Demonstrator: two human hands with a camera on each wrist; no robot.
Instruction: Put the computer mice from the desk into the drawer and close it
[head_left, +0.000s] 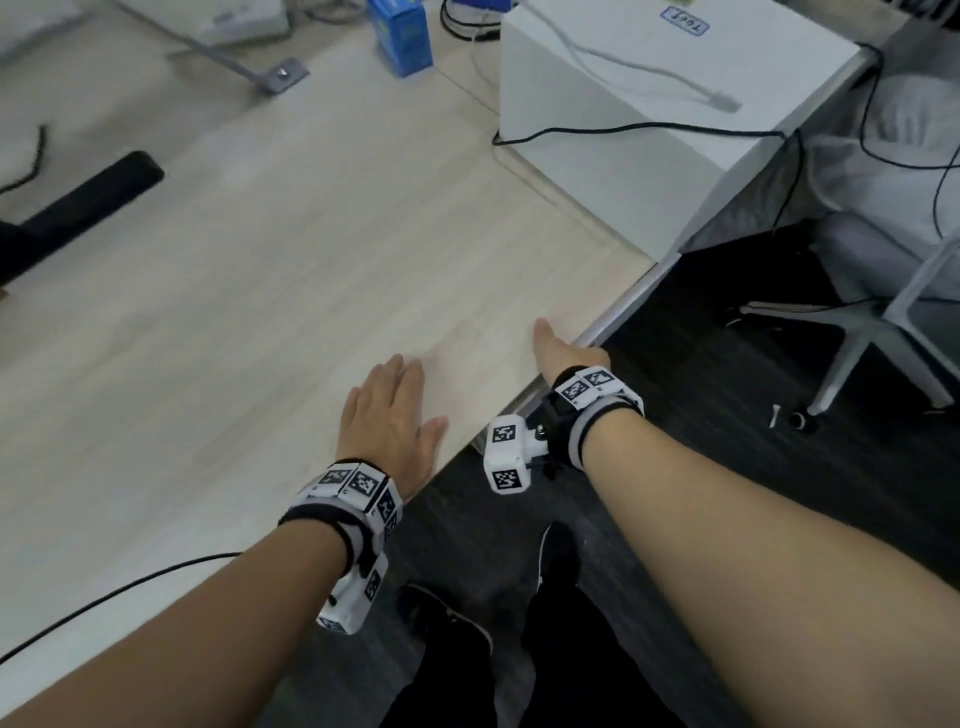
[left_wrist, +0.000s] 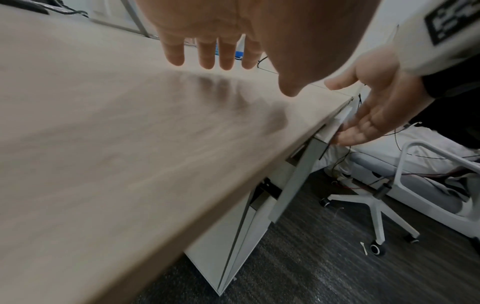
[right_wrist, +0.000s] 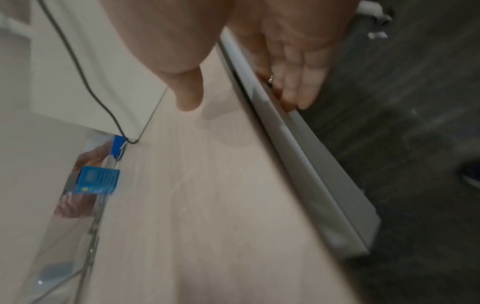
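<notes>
Your left hand (head_left: 388, 415) is nearest, lying flat on the desk (head_left: 260, 291) close to its near edge, fingers straight and spread, holding nothing; from the left wrist view the fingertips (left_wrist: 207, 59) hover just off the wood, so I judge it is there to steady you while the other hand works. Just beside it, your right hand (head_left: 563, 353) straddles the same near edge: the thumb rests on top of the desk, and the fingers (right_wrist: 298, 90) reach down over the lip and lie fairly straight against the front of the drawer (right_wrist: 311, 164), pressing rather than gripping. That placement reads as a push to shut it. The drawer front runs long along the near edge of the desk, its face turned toward you and the dark floor, and it sits nearly flush under the desk top; a narrow gap may remain, though the blur makes that hard to settle. No computer mice show on the desk in any view, so I take them to be inside the drawer, hidden. Farther on, toward the far right corner, stands a white box (head_left: 649, 104) with a black cable (head_left: 623, 127) draped over it, and a blue carton (head_left: 401, 36) sits by the far edge.
</notes>
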